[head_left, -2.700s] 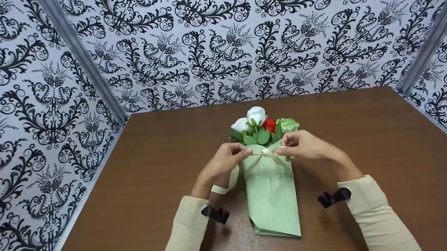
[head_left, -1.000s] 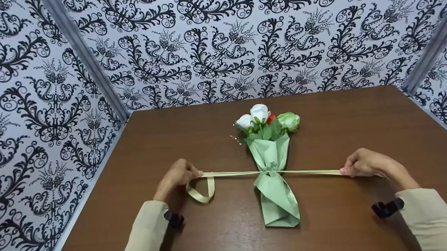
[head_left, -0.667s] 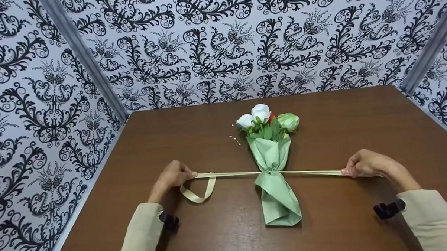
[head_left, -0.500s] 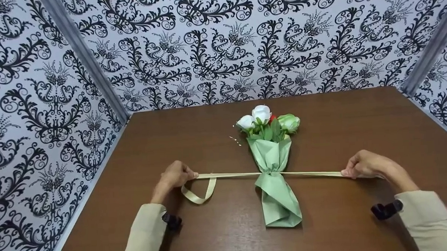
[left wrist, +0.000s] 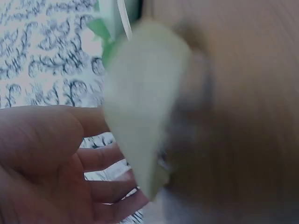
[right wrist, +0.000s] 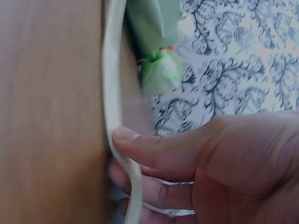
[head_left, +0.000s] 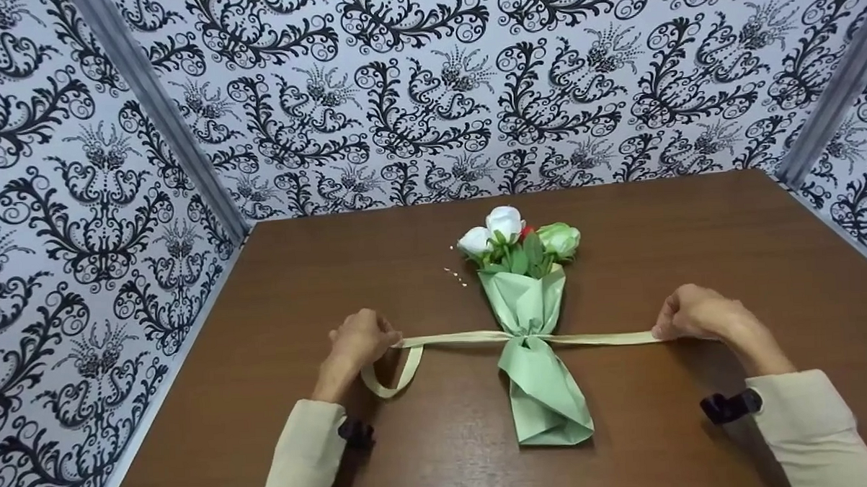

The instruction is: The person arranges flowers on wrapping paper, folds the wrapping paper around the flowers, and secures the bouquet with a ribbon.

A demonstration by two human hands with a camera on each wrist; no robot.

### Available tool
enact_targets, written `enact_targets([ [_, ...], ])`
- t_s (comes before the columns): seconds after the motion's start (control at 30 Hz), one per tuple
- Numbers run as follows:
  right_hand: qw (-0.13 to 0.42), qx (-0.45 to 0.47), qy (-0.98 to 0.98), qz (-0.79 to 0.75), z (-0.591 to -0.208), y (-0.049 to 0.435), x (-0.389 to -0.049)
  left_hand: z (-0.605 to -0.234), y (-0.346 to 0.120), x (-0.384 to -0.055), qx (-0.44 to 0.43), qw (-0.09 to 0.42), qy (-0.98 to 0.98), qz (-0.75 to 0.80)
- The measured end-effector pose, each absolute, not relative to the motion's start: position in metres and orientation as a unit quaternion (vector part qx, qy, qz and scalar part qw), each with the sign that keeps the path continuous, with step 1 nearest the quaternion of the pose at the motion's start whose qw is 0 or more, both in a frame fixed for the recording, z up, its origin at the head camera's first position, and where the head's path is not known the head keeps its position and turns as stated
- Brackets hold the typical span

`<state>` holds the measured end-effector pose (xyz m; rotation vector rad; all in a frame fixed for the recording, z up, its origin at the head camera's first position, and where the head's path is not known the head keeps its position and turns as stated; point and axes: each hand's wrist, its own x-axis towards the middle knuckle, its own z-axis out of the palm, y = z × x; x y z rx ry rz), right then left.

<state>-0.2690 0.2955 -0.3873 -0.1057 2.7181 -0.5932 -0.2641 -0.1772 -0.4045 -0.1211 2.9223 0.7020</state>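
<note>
A bouquet of white, red and pale green roses (head_left: 503, 224), wrapped in light green paper (head_left: 551, 405), lies on the brown table. A cream ribbon (head_left: 595, 339) cinches the wrapping near its middle and stretches out to both sides. My left hand (head_left: 361, 340) pinches the ribbon's left end, and a loop of it hangs below the fingers. On the other side my right hand (head_left: 699, 317) holds the right end between thumb and fingers, as the right wrist view also shows. In the left wrist view a blurred ribbon loop hides the fingertips.
The brown wooden table (head_left: 319, 262) spreads around the bouquet. Patterned black-and-white wall panels (head_left: 428, 92) rise at the back and sides. Small white filler sprigs (head_left: 456, 276) stick out left of the roses. A black wrist camera (head_left: 731, 407) sits on each sleeve.
From a bow-like knot at the top of the wrap, both hands drew the ribbon apart, gathering the paper at mid-length. Lately they moved slightly inward and the ribbon slackened a little.
</note>
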Motion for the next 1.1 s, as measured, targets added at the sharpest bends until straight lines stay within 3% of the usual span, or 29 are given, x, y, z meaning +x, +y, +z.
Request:
enact_targets([
  [0.37, 0.158, -0.095, 0.968, -0.173, -0.366, 0.246, -0.270, -0.386, -0.128, -0.262, 0.037, 0.009, 0.973, 0.226],
  [0.63, 0.161, -0.105, 0.968, -0.159, -0.381, 0.234, -0.274, -0.392, -0.104, -0.267, 0.074, 0.064, 0.972, 0.215],
  [0.8, 0.167, -0.099, 0.970, -0.146, -0.387, 0.234, -0.275, -0.400, -0.103, -0.272, 0.064, 0.054, 0.975, 0.207],
  [1.0, 0.175, -0.129, 0.966, -0.139, -0.387, 0.234, -0.272, -0.402, -0.110, -0.276, 0.087, 0.044, 0.945, 0.312],
  [1.1, 0.188, -0.146, 0.962, -0.135, -0.386, 0.235, -0.271, -0.399, -0.111, -0.276, 0.100, 0.064, 0.912, 0.393],
])
